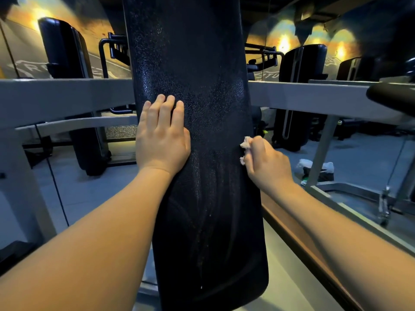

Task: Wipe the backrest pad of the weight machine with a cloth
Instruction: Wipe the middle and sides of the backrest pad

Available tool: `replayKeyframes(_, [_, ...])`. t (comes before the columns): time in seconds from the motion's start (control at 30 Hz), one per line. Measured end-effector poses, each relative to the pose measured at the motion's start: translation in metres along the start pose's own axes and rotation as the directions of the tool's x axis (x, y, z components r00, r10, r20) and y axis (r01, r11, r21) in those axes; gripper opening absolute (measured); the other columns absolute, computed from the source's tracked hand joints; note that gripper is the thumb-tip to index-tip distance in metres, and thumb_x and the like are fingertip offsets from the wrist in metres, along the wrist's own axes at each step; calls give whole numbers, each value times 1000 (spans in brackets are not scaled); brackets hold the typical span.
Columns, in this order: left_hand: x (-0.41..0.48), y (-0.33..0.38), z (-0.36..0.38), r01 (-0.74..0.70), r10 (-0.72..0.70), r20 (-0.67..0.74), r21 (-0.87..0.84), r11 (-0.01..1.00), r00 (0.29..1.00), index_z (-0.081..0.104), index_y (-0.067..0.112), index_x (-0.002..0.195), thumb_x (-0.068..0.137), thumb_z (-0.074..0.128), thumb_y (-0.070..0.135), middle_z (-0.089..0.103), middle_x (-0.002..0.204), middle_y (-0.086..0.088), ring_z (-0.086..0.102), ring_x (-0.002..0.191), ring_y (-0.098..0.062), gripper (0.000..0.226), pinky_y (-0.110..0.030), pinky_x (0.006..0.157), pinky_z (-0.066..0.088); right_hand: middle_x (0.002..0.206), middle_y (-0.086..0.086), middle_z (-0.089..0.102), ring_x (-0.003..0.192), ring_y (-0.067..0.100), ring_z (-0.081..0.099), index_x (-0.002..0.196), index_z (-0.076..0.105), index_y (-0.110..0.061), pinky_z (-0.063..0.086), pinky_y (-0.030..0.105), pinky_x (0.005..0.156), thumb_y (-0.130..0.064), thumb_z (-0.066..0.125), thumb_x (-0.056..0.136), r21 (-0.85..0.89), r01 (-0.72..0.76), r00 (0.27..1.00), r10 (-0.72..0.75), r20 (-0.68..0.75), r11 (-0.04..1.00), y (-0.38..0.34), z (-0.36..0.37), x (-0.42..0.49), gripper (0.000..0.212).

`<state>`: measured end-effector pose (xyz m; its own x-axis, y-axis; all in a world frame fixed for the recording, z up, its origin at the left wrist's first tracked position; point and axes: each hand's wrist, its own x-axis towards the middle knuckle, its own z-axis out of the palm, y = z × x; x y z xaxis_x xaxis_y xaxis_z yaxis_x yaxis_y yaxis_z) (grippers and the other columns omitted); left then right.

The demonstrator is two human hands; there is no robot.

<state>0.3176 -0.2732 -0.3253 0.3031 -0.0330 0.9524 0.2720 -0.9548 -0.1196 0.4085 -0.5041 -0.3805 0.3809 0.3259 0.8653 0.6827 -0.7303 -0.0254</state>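
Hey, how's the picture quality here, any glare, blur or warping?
Head view: dim room, warm wall lamps flaring; speckled sheen on the backrest pad; wide-angle bending of the grey frame bars; hands sharp, left hand flat, right hand clutching the cloth.

Both bare forearms reach up toward 12 o'clock. The left hand (162, 140) lies flat, fingers together and extended. The right hand (266, 162) is curled into a closed fist, at 3 o'clock from the left.

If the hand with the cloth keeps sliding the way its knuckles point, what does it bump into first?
Probably the left hand. The right hand points leftward across the black pad, already touching its right edge with the cloth, and bare pad lies between them.
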Motion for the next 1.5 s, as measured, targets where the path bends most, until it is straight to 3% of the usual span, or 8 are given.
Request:
replayKeyframes(0.3, [0,2,-2,2,-2,-8,-5,1000,1000,50,5,142,93,47,25,48,145,-15,37,140,-35,53,-48,122,20,115,15,63,81,46,64,120,44,-11,44,42,57,-29,41,104,-3,-155,985,154,-81,988,-4,-2,83,24])
replayKeyframes(0.57, [-1,2,-1,2,-2,-5,5,1000,1000,49,5,143,94,45,25,48,146,-15,37,140,-35,53,-48,122,21,82,9,58,47,34,55,109,44,-18,30,30,36,-33,59,88,-141,325,946,-320,62,935,15,-7,1,29])
replayKeyframes(0.67, [0,2,-1,-1,1,-18,14,1000,1000,50,5,142,94,45,25,49,145,-15,39,139,-35,52,-48,122,22,91,15,58,56,38,60,108,40,-16,33,34,44,-28,69,89,-243,134,991,-133,23,961,16,-14,62,37])
replayKeyframes(0.83, [0,2,-4,-7,7,28,17,1000,1000,48,5,143,95,43,25,47,147,-16,37,140,-36,52,-49,122,20,104,18,59,74,46,61,122,45,-10,34,39,55,-27,40,105,-127,-119,992,113,-59,985,-6,-16,95,24])
replayKeyframes(1.1, [-1,3,-4,-2,1,26,27,1000,1000,48,4,143,96,41,26,47,146,-17,37,140,-36,53,-50,122,20,78,4,55,47,31,55,112,61,-18,27,27,35,-31,54,95,-129,374,927,-365,88,918,-13,-3,-8,22])
replayKeyframes(1.2, [-1,4,-5,3,-3,21,16,1000,1000,48,5,143,96,42,26,47,146,-17,37,140,-36,52,-49,122,20,85,10,58,53,34,61,108,41,-22,16,25,43,-30,66,90,-207,188,982,-182,44,960,2,-11,42,32])
replayKeyframes(1.37, [0,5,-7,11,-11,21,10,1000,1000,48,5,143,95,41,26,47,146,-16,36,140,-35,53,-49,122,19,112,15,59,84,44,65,123,45,-12,36,39,59,-39,37,107,-112,-117,992,112,-50,987,-16,-10,69,33])
replayKeyframes(1.5, [-1,4,-4,6,-6,-5,11,1000,1000,49,5,142,95,42,25,49,145,-16,38,139,-36,52,-49,122,20,113,11,58,68,40,63,134,43,-16,32,34,51,-39,39,101,22,188,980,-189,61,982,-39,0,21,40])
